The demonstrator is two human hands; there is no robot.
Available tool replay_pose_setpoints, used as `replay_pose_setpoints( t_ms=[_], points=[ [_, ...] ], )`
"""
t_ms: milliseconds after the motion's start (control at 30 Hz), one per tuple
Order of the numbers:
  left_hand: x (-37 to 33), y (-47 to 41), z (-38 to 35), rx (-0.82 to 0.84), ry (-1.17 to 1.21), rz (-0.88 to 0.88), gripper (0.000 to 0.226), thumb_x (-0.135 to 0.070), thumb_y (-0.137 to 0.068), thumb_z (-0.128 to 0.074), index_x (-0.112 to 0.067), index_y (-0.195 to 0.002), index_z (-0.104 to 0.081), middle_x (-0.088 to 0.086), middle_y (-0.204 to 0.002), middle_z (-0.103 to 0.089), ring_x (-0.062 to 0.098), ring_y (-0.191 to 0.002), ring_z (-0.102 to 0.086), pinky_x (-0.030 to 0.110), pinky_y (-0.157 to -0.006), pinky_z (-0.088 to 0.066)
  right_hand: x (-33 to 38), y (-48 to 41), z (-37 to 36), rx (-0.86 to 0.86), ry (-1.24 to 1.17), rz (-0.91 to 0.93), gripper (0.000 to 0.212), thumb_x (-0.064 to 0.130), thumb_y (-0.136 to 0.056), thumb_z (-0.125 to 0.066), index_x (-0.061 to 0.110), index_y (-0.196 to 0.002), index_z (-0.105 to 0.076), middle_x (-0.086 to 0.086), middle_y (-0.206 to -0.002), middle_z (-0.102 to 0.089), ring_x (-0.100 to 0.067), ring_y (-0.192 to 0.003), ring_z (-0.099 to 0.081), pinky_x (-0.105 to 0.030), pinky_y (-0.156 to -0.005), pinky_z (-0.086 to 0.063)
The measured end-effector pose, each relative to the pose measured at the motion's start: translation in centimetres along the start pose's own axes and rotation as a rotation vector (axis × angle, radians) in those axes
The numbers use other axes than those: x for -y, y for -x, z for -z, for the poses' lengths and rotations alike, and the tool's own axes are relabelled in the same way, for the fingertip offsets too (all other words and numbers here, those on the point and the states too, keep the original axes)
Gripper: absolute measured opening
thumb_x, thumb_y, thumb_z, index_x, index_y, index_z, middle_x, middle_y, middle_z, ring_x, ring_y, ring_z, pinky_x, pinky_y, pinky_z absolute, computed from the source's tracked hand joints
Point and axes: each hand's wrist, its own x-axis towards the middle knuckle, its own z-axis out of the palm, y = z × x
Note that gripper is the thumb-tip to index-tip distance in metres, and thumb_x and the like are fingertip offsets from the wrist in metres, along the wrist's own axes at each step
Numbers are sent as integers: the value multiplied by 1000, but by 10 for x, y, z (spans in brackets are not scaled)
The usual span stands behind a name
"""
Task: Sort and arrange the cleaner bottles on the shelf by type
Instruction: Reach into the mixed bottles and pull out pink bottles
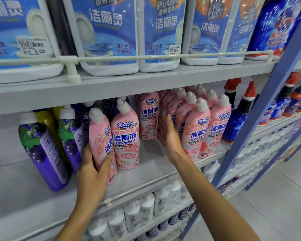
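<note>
1. Shop aisle: grey metal shelves (16,197) on blue posts (261,108), pale tiled floor (276,197) at lower right.
2. Top shelf: a row of big white jugs (108,32) with blue labels behind a white rail (146,57). Price sticker (33,46) reading 5.00 on the leftmost jug. Dark blue bottle (274,28) at the far right end.
3. Middle shelf, far left: two purple bottles (43,153) leaning with white caps tipped left, a yellow bottle (47,119) partly hidden behind them.
4. Left hand (92,174) wrapped round the lower body of a pink bottle (101,141), thumb across the front label, fingers behind. Bottle tilted, cap leaning left, pressed against the nearer purple one.
5. Just beside it on the right, a second pink bottle (126,140) standing upright and touching the held one; a third pink one (149,117) set further back.
6. Right hand (169,136) flat and wide, fingers straight, pressed against the left side of a tight cluster of pink bottles (202,129) standing in rows near the right end of the shelf. Nothing gripped.
7. Right of the cluster: blue spray bottles (238,119) with red triggers, close to the post.
8. Shelf below: rows of white bottles (146,206), labels too blurred to read.
</note>
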Motion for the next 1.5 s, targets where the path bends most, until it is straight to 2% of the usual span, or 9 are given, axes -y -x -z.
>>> replay_pose_setpoints(
  t_ms=[133, 367, 500, 600, 733, 1000, 1267, 1367, 1500],
  points=[
    [0, -1, 0, -10, 15, 1, 55, -37, -91, -71, -21, -137, -46, 5, -123, -70, 28, -108, -69, 49, -91, -57, 2, 17, 6, 64, -53, -22, 79, 71, -98, -34, 17, -156, -41, 15, -134, -63, -2, -125, -60, -39, -122, -36],
    [-1, -1, -1, -7, 37, -1, 50, -27, -93, -72, -21, -137, -48, -1, -122, -71, 20, -107, -69, 39, -91, -55, -1, 30, -38, 210, 124, 28, 84, 76, -90, -52, 23, -154, -45, 6, -151, -56, -10, -137, -54, -37, -117, -41],
    [-1, -2, -1, -12, 32, -3, 48, -27, -93, -72, -21, -135, -48, -2, -119, -71, 20, -104, -69, 34, -87, -54, -17, 37, -67, 206, 210, 152, 40, 25, -95, -75, 8, -128, -61, -9, -117, -76, -21, -105, -74, -37, -87, -62],
    [-1, -2, -1, -6, 60, -2, 49, -27, -93, -72, -22, -136, -49, -3, -120, -71, 17, -105, -69, 34, -90, -54, -20, 37, -68, 186, 184, 186, 38, 14, -91, -79, 3, -123, -63, -14, -113, -76, -30, -104, -74, -46, -89, -62],
    [-6, 1, -6, 39, 114, -11, 44, -29, -92, -74, -25, -130, -54, -11, -115, -72, -1, -104, -68, 28, -88, -55, -14, 38, -49, 184, 232, 161, 42, 16, -89, -81, 4, -125, -63, -10, -114, -77, -29, -106, -74, -44, -88, -63],
    [-14, -4, -39, 217, 231, 16, 56, -28, -89, -78, -24, -135, -46, -10, -122, -71, 6, -106, -71, 37, -91, -59, -3, 54, 9, 126, 297, 184, 43, 24, -90, -79, 10, -127, -61, -3, -112, -77, -17, -98, -76, -29, -76, -61],
    [-27, -47, -74, 377, 133, -5, 30, -28, -89, -77, -29, -117, -65, -12, -103, -76, 2, -93, -72, 39, -88, -61, -4, 82, 31, -52, 289, 303, 57, 38, -84, -79, 14, -126, -49, 2, -110, -71, -6, -97, -72, -25, -76, -59],
    [-30, -60, -87, 407, 82, -36, 33, -26, -91, -76, -22, -119, -59, -7, -109, -74, 10, -99, -71, 42, -92, -59, -3, 86, 31, -82, 296, 324, 49, 26, -88, -79, 8, -122, -49, 0, -105, -71, 2, -83, -71, -16, -67, -55],
    [-38, -74, -104, 367, -46, -43, 27, -28, -95, -69, -17, -116, -56, 4, -116, -73, 25, -104, -70, 47, -90, -58, -7, 89, 29, -185, 399, 380, 47, 47, -85, -79, 23, -120, -60, 11, -94, -70, -3, -81, -68, -17, -68, -53]
  ],
)
